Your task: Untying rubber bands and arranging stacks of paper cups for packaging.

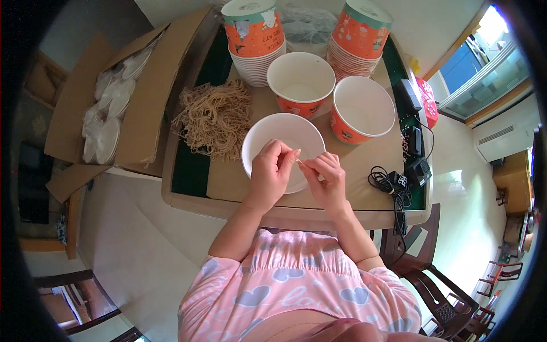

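Note:
Both my hands meet above the near paper bucket [283, 123], which stands at the front of the table with its white inside showing. My left hand [270, 171] is closed in a pinch, thumb against forefinger. Close beside it, my right hand [325, 178] pinches too. Between the fingertips a short bit of thin pale string [299, 161] shows; the rest is hidden. A tangled heap of beige strings [213, 119] lies left of the bucket. Behind it stand two more open orange buckets with white insides, the middle one [301, 77] and the right one [363, 106].
Two tall bucket stacks, left [256, 45] and right [359, 43], stand at the back, with clear plastic bags [307, 25] between them. A cardboard box [154, 97] of wrapped white lids [117, 105] is at the left. Black cables and adapters [393, 182] lie along the right edge.

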Motion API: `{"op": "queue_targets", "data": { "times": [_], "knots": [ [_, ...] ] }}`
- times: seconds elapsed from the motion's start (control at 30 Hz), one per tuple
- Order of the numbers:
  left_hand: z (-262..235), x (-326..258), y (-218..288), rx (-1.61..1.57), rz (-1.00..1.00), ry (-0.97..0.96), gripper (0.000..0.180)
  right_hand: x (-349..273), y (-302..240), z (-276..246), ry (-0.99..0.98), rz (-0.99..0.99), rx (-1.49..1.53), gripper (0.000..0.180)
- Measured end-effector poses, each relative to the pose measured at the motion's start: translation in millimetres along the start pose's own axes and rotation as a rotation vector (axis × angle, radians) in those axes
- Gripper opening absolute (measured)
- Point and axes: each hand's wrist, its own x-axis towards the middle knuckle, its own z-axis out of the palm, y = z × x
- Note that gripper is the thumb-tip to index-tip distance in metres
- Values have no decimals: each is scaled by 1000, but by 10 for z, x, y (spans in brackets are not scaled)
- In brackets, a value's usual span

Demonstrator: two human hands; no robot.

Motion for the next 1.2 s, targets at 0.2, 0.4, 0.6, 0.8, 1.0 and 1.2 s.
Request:
{"op": "queue_targets", "data": {
  "times": [0.2,0.4,0.6,0.8,1.0,1.2],
  "knots": [
    [-47,57,49,16,-1,-101,18,6,-23,-61,-25,119,-24,8],
    [29,25,101,-55,-11,-145,18,63,-59,-119,55,106,49,10],
    [21,49,160,-20,35,-142,17,103,-81,-184,16,152,128,12],
    [-147,47,203,13,-77,-378,16,67,-39,-222,66,253,299,13],
    [-164,68,268,-219,-259,-464,18,54,-40,-268,-78,201,322,13],
    [-168,75,363,-420,-256,-420,19,52,-71,-307,-16,154,311,14]
  ]
}}
